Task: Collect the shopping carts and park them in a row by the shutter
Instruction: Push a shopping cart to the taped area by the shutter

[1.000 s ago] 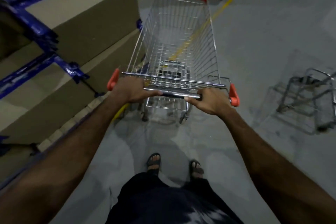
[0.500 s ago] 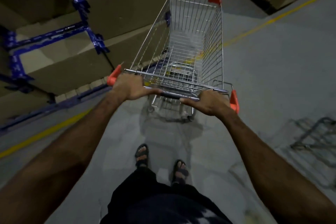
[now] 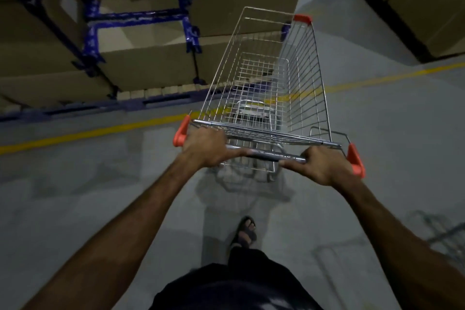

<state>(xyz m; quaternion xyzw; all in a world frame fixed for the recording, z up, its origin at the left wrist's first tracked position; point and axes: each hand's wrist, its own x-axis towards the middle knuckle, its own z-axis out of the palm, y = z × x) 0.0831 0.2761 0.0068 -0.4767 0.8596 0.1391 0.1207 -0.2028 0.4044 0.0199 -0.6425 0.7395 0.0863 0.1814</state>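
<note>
A silver wire shopping cart (image 3: pixel 302 78) with orange corner caps stands in front of me on the grey floor, its basket holding nothing. My left hand (image 3: pixel 205 147) grips the left end of its handle bar (image 3: pixel 269 156). Gripping the right end of the same bar is my right hand (image 3: pixel 324 166). The cart's nose points away and slightly right, across a yellow floor line (image 3: pixel 100 131). A second cart (image 3: pixel 445 236) shows only faintly at the lower right edge.
Blue steel racking (image 3: pixel 141 16) stacked with large cardboard boxes (image 3: pixel 241 2) fills the upper left, close to the cart's left side. More boxes (image 3: pixel 427 0) stand at the upper right. Open grey floor lies between them and to the right.
The cart has swung to the right, away from the racking, and its nose now crosses the yellow line. The second cart has slid to the lower right edge. Both hands keep their grip.
</note>
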